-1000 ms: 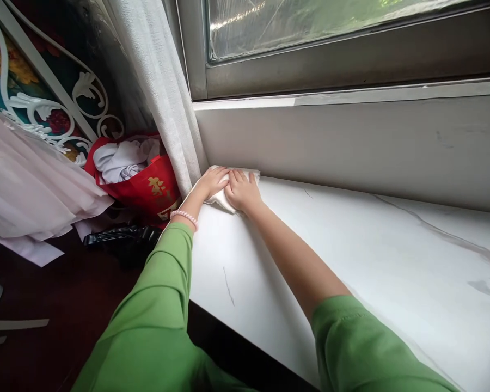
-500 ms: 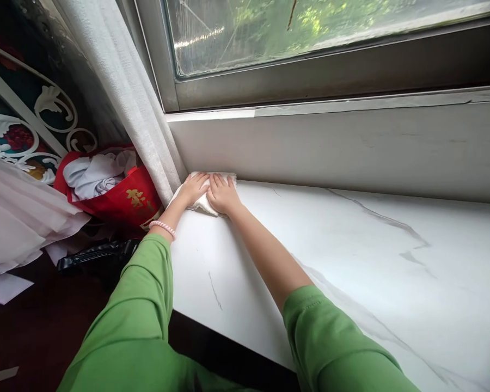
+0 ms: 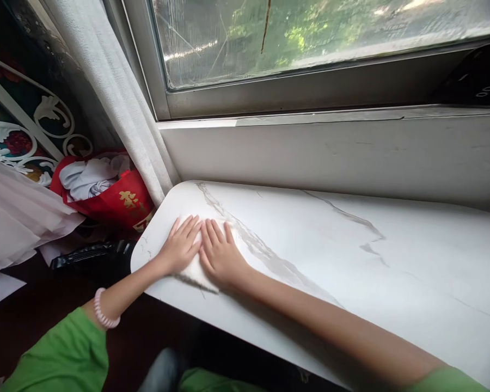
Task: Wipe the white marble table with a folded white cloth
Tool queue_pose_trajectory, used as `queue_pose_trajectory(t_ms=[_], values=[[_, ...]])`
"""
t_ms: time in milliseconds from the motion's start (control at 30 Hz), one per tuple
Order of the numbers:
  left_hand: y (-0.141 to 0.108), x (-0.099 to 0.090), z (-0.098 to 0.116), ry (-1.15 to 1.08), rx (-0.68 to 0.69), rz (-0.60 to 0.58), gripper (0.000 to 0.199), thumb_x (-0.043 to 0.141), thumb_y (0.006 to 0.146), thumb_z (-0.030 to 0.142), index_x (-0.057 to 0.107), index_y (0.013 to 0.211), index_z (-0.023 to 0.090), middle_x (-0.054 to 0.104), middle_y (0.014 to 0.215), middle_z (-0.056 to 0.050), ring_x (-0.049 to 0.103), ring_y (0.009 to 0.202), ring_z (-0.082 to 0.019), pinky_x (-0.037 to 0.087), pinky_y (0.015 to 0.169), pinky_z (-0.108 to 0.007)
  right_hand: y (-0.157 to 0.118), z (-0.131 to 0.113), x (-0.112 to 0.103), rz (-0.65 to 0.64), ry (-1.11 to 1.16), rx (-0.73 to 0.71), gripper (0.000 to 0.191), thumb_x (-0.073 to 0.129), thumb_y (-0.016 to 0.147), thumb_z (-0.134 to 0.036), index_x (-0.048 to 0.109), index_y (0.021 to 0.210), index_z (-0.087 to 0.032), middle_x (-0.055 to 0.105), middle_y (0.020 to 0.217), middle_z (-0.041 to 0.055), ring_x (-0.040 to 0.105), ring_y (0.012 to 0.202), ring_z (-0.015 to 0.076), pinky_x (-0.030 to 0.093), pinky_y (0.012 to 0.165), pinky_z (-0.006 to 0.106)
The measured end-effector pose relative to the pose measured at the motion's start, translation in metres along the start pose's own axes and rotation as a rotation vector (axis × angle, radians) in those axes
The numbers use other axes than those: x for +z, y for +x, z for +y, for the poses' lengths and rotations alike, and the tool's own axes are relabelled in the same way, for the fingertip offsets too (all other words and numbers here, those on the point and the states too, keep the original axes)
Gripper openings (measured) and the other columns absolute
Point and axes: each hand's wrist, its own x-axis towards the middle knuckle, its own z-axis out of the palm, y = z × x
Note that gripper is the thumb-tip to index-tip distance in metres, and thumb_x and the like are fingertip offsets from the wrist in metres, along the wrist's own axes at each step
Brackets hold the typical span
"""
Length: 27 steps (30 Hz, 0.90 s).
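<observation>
My left hand (image 3: 180, 246) lies flat with its fingers stretched out on a whitish cloth (image 3: 196, 273), a coiled pink band round its wrist. Close beside it, my right hand (image 3: 221, 255) presses on the same cloth, palm down and fingers extended. Both hands rest on top of the cloth without gripping it; much of it is hidden under them. Beneath is a white marble-patterned table (image 3: 310, 239), and the cloth sits near its rounded left end, with a darker edge towards me.
Behind the table runs a low pale wall (image 3: 289, 158) under a metal-framed window (image 3: 269, 90). A light curtain (image 3: 110, 92) hangs at the left corner. Beside it stand a red bag (image 3: 118, 201) stuffed with white fabric and a black item (image 3: 90, 256).
Both hands and the cloth have moved from the table's far left corner towards me. The rounded corner now shows, and the camera view has shifted slightly.
</observation>
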Motion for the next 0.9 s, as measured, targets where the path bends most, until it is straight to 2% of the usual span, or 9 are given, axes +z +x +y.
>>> queue_pose_trajectory(t_ms=[100, 200, 300, 400, 533, 633, 800, 900], values=[[-0.032, -0.004, 0.033, -0.016, -0.004, 0.023, 0.056, 0.029, 0.095, 0.029, 0.022, 0.149, 0.017, 0.027, 0.153, -0.01, 0.018, 0.143, -0.023, 0.012, 0.118, -0.05, -0.036, -0.011, -0.012, -0.011, 0.033, -0.058, 0.061, 0.029, 0.094, -0.031, 0.031, 0.143, 0.005, 0.027, 0.15, 0.023, 0.019, 0.141, 0.0369, 0.014, 0.113, 0.06], [-0.047, -0.006, 0.054, -0.026, -0.01, 0.024, 0.059, 0.028, 0.094, 0.029, 0.015, 0.151, 0.02, 0.024, 0.154, -0.008, 0.017, 0.143, -0.024, 0.012, 0.118, -0.051, -0.057, -0.014, -0.021, -0.038, 0.098, -0.065, 0.06, 0.029, 0.094, -0.032, 0.027, 0.146, 0.0, 0.022, 0.152, 0.0185, 0.016, 0.142, 0.0331, 0.015, 0.115, 0.058], [-0.047, -0.006, 0.06, -0.02, -0.013, 0.004, 0.059, 0.027, 0.094, 0.028, 0.015, 0.151, 0.018, 0.023, 0.154, -0.008, 0.015, 0.143, -0.024, 0.011, 0.118, -0.052, -0.061, -0.012, -0.024, -0.076, 0.162, -0.034, 0.061, 0.028, 0.094, -0.032, 0.024, 0.147, -0.001, 0.019, 0.153, 0.0171, 0.013, 0.143, 0.0306, 0.015, 0.115, 0.056], [-0.035, -0.003, 0.056, -0.011, -0.03, -0.001, 0.057, 0.026, 0.094, 0.028, 0.02, 0.15, 0.017, 0.024, 0.154, -0.009, 0.015, 0.143, -0.024, 0.01, 0.118, -0.051, -0.049, -0.005, -0.026, -0.106, 0.205, 0.011, 0.062, 0.03, 0.093, -0.031, 0.026, 0.146, -0.001, 0.021, 0.153, 0.0179, 0.013, 0.143, 0.0301, 0.013, 0.115, 0.056], [0.004, 0.005, 0.044, -0.006, -0.064, -0.005, 0.054, 0.024, 0.095, 0.029, 0.027, 0.147, 0.012, 0.027, 0.153, -0.012, 0.016, 0.143, -0.024, 0.01, 0.117, -0.051, -0.016, 0.015, -0.027, -0.151, 0.227, 0.141, 0.061, 0.031, 0.089, -0.027, 0.032, 0.145, -0.001, 0.03, 0.151, 0.0169, 0.021, 0.142, 0.0277, 0.011, 0.116, 0.051], [0.052, 0.011, 0.031, -0.005, -0.096, -0.026, 0.053, 0.023, 0.095, 0.027, 0.031, 0.144, 0.009, 0.027, 0.152, -0.014, 0.018, 0.143, -0.025, 0.009, 0.116, -0.052, 0.015, 0.042, -0.02, -0.127, 0.181, 0.241, 0.06, 0.027, 0.089, -0.024, 0.032, 0.145, -0.002, 0.031, 0.151, 0.0154, 0.023, 0.141, 0.0257, 0.009, 0.116, 0.048], [0.14, 0.017, 0.008, -0.016, -0.046, -0.049, 0.05, 0.027, 0.095, 0.026, 0.034, 0.142, 0.01, 0.03, 0.152, -0.012, 0.021, 0.142, -0.022, 0.009, 0.116, -0.047, 0.063, 0.098, -0.003, -0.082, 0.064, 0.352, 0.061, 0.024, 0.089, -0.023, 0.029, 0.145, 0.001, 0.03, 0.151, 0.0172, 0.022, 0.141, 0.0259, 0.009, 0.115, 0.049], [0.178, 0.02, -0.001, -0.019, -0.036, -0.018, 0.047, 0.028, 0.096, 0.026, 0.037, 0.14, 0.014, 0.033, 0.151, -0.01, 0.025, 0.141, -0.021, 0.011, 0.116, -0.046, 0.084, 0.127, 0.004, -0.056, 0.04, 0.377, 0.06, 0.024, 0.089, -0.022, 0.03, 0.144, 0.002, 0.032, 0.15, 0.0182, 0.024, 0.14, 0.0257, 0.01, 0.114, 0.049]])
